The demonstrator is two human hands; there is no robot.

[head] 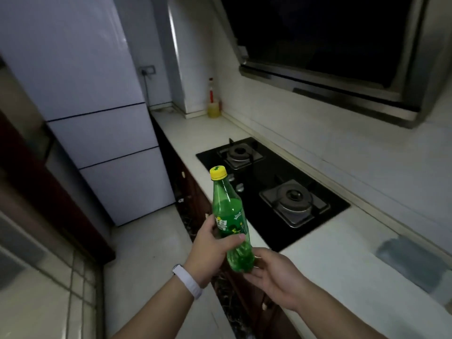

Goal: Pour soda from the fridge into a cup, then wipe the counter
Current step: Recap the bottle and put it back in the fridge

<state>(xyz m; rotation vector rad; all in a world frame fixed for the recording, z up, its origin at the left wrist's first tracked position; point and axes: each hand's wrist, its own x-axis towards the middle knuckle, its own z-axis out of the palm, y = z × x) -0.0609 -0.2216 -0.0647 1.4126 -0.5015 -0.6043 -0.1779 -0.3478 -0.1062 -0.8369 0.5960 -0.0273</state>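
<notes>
A green soda bottle (228,216) with a yellow cap stands upright in the air in front of me, over the counter's front edge. My left hand (210,253) grips it around the label, thumb across the front. My right hand (274,275) sits just below and to the right, its fingers touching the bottle's base with the palm turned up. The white fridge (97,118) stands at the left with its doors shut. A grey cloth (413,258) lies on the white counter (342,260) at the right. No cup is in view.
A black two-burner gas hob (269,189) is set into the counter right behind the bottle. A range hood (342,57) hangs above it. A yellow bottle with a red top (213,106) stands in the far corner. Dark cabinets run below the counter.
</notes>
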